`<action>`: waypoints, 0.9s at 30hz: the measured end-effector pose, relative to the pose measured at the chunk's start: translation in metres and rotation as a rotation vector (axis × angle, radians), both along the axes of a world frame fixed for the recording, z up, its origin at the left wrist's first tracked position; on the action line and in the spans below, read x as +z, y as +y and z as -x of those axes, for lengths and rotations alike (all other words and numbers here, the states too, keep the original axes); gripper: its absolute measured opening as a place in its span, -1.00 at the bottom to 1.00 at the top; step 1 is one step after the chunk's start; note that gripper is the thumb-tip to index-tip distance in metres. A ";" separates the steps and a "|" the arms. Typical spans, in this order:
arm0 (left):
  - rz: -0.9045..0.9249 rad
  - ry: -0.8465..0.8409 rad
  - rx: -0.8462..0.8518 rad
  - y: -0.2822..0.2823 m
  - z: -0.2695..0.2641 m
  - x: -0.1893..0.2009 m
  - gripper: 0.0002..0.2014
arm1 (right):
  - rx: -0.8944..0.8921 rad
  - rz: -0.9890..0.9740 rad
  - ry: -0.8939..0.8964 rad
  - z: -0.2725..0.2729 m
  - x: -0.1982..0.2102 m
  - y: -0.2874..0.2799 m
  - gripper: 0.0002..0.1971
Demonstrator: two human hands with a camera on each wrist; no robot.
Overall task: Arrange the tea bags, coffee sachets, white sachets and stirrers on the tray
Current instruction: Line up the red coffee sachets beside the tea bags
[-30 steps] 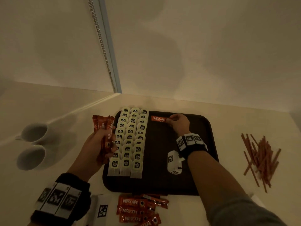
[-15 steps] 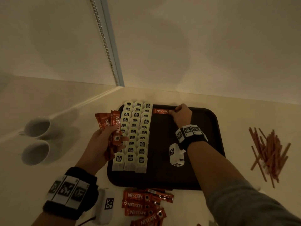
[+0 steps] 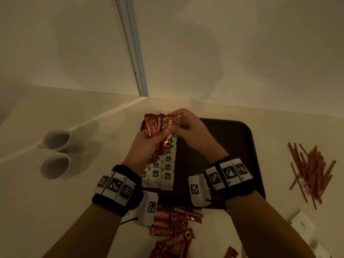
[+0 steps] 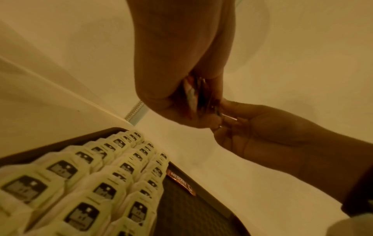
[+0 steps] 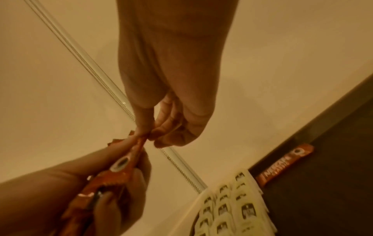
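Sachets: left hand [image 3: 147, 146] grips a fanned bunch of coffee sachets [image 3: 158, 127]; right hand [image 3: 188, 127] pinches the top end of 1. Likely light, thin, slick foil that flexes, so best pinched near an end, pulled lengthwise. Below both hands: tray [image 3: 247, 146], with 3 columns of tea bags [image 3: 163, 172] and 1 placed sachet [image 5: 284, 166]. Further right on the desk, stirrers [image 3: 310, 170].

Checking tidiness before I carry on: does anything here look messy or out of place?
Yes. The stirrers lie in a criss-crossed heap on the counter right of the tray, and loose coffee sachets overlap untidily off its near edge. The tea bags sit in neat rows.
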State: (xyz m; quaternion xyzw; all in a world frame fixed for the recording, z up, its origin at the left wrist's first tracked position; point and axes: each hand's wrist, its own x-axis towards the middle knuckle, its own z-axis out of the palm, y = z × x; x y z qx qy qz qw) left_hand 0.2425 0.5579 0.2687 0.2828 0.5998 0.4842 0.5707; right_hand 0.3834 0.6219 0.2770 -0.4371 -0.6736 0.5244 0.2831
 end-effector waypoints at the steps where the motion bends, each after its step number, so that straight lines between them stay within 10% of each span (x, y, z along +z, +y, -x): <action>1: -0.019 -0.012 0.010 0.000 0.000 0.000 -0.74 | 0.022 0.007 -0.004 -0.002 0.002 -0.001 -0.74; 11: -0.097 -0.118 0.152 0.001 0.003 0.006 -0.94 | 0.133 -0.012 -0.161 -0.014 0.016 -0.012 -0.72; 18: -0.096 -0.216 0.174 -0.002 0.006 0.001 -0.91 | -0.198 0.121 0.091 -0.023 0.013 -0.015 -0.88; 27: -0.167 -0.183 0.220 -0.001 0.005 0.000 -0.87 | -0.124 0.208 0.130 -0.035 0.010 -0.017 -0.88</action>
